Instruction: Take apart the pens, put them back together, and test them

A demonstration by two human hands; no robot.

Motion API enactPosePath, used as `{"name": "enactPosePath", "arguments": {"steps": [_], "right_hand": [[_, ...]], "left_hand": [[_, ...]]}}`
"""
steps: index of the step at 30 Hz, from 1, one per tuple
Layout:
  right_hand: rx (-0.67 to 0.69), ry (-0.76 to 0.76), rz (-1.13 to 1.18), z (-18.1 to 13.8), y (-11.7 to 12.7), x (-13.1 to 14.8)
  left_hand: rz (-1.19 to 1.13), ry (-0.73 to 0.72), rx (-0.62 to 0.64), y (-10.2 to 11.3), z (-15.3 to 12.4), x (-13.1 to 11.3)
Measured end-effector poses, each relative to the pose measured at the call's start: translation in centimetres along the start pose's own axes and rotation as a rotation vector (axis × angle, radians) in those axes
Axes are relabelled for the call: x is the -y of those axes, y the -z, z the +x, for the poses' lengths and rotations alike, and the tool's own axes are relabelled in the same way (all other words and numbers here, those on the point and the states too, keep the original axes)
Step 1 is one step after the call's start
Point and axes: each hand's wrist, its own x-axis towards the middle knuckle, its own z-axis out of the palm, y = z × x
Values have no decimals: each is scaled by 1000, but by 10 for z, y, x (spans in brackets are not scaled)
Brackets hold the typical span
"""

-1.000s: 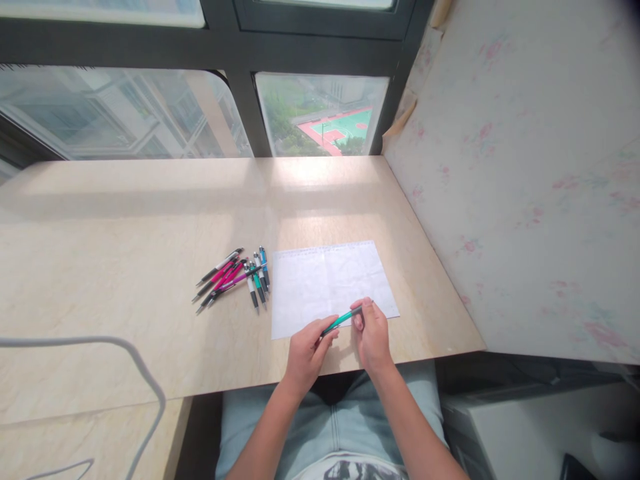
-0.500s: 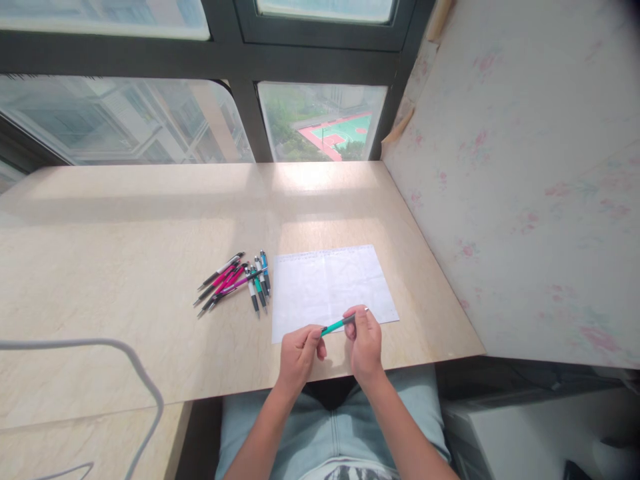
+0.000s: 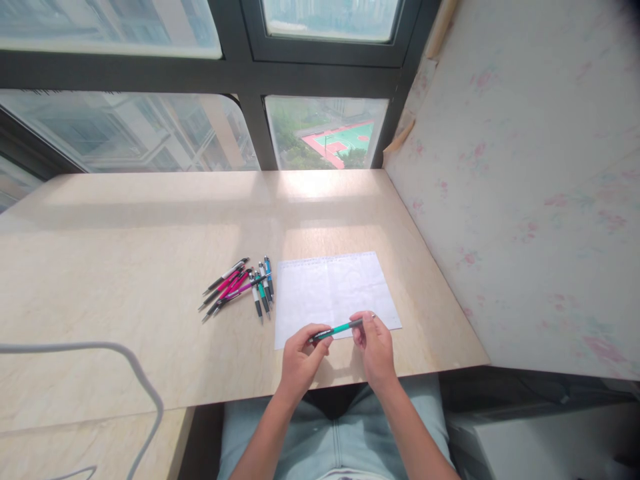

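A green ballpoint pen (image 3: 341, 329) with a dark grip is held level between my two hands, over the near edge of a white sheet of paper (image 3: 325, 290). My left hand (image 3: 303, 357) is closed on the pen's clip end, thumb below and fingers above. At the tip end, my right hand (image 3: 374, 347) pinches the dark grip, and the metal point shows past the fingers. A line of small writing runs along the paper's far edge; the rest looks blank. Left of the paper lies a loose pile of pens (image 3: 235, 287) in pink, purple, white, green and blue.
The pale tabletop (image 3: 125, 267) runs back to a dark-framed window (image 3: 320, 77). A floral-papered wall (image 3: 525, 200) bounds the right side. A grey cable (image 3: 135, 367) curves across the front left.
My left hand has opened its grip slightly, so more of the pen's clip end shows. My right hand has shifted a little to the right. The camera view has tilted up slightly.
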Motion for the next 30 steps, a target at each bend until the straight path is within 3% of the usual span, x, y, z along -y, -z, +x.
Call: {"name": "enactPosePath", "arguments": {"steps": [11, 30], "right_hand": [[94, 19, -61, -2, 6, 8], [112, -25, -155, 1, 12, 16]], "left_hand": [[-1, 34, 56, 3, 2, -3], [3, 77, 38, 0, 3, -7]]}}
